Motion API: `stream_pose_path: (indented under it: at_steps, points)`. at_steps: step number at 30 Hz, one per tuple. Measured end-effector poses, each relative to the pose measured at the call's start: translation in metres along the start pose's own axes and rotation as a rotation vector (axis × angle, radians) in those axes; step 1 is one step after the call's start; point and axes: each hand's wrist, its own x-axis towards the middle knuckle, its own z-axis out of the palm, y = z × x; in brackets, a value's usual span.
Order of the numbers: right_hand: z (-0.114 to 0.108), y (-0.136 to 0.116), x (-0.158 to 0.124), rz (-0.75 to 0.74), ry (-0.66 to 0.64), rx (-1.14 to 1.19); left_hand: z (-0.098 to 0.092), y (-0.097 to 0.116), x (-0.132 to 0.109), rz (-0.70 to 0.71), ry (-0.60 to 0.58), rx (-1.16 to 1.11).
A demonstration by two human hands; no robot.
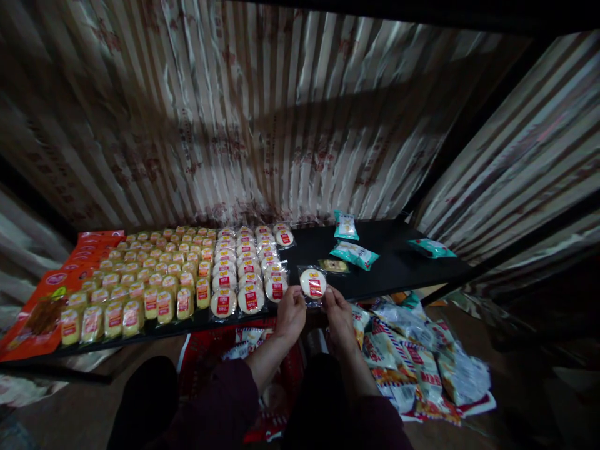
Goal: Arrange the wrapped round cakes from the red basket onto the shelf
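Far to the left of the rows of white round cakes (248,267), an orange snack bag (56,281) lies on the black shelf (398,262). Between that bag and the rows, small yellow wrapped cakes (164,306) stand packed in lines, labels mostly toward the front. Below the rows lies some red packaging (201,362).

Just right of the rows' front end, the left hand (291,315) pinches the lower left edge of a wrapped round cake (312,284). This cake is at the shelf's front edge, right of the rows; whether it rests there or is raised, I cannot tell. The right hand (338,312) pinches its lower right edge, so both hands are narrow on one packet.

A light, even grip seems best: press the film rather than the cake, which probably crumbles, and keep its red label upright, matching the rows. The left knuckles sit near the rows' front corner, so a small sideways slip could knock the nearest packets askew.

Farther right of the rows lie a flat yellowish packet (334,266), just behind the held cake, then three teal packets (355,254). Bulging snack bags (407,356) lie low to the rows' right, beneath the shelf's level.
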Motion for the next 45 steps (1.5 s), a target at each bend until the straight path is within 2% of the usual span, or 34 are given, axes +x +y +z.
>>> stream_pose_path:
  at_steps: [7, 21, 28, 36, 45]
  points:
    - [0.014, -0.010, 0.023, -0.008, -0.012, 0.038, 0.007, 0.012, 0.015, 0.041, 0.023, 0.081]
    - [0.025, 0.001, 0.057, -0.019, -0.005, -0.004, 0.020, 0.017, 0.037, 0.006, 0.100, 0.145]
    - [0.034, 0.005, 0.083, -0.068, -0.016, -0.079, 0.026, 0.030, 0.051, 0.000, 0.115, 0.221]
    - [0.051, 0.003, 0.112, -0.103, 0.045, -0.077, 0.032, 0.046, 0.077, 0.008, 0.146, 0.287]
    - [0.072, -0.003, 0.139, -0.125, -0.046, -0.003, 0.029, 0.058, 0.110, -0.020, 0.135, 0.291]
